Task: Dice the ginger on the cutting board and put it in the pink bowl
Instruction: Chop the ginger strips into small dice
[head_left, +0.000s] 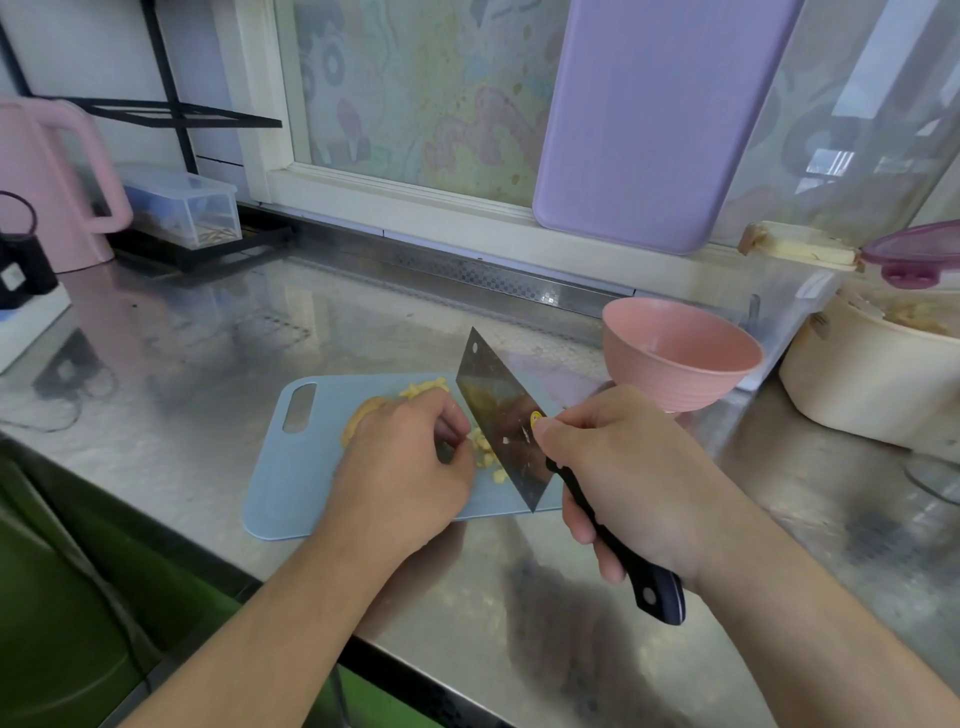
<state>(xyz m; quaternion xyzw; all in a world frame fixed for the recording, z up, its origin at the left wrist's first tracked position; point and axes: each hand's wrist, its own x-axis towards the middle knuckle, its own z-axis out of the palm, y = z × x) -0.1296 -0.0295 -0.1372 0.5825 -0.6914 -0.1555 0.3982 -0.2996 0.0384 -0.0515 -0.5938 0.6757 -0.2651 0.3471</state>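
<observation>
A light blue cutting board lies on the steel counter. Pale yellow ginger pieces sit on it beside the blade, more cut ginger lies farther back, and a larger chunk peeks out from under my left hand. My left hand rests on the board with curled fingers holding the ginger against the blade. My right hand grips the black handle of a cleaver, its blade edge down on the board among the pieces. The pink bowl stands empty just beyond the board's right end.
A cream pot and a clear container crowd the right side. A lilac board leans on the window. At left are a pink kettle, a clear box and a black rack. The counter's front edge runs under my forearms.
</observation>
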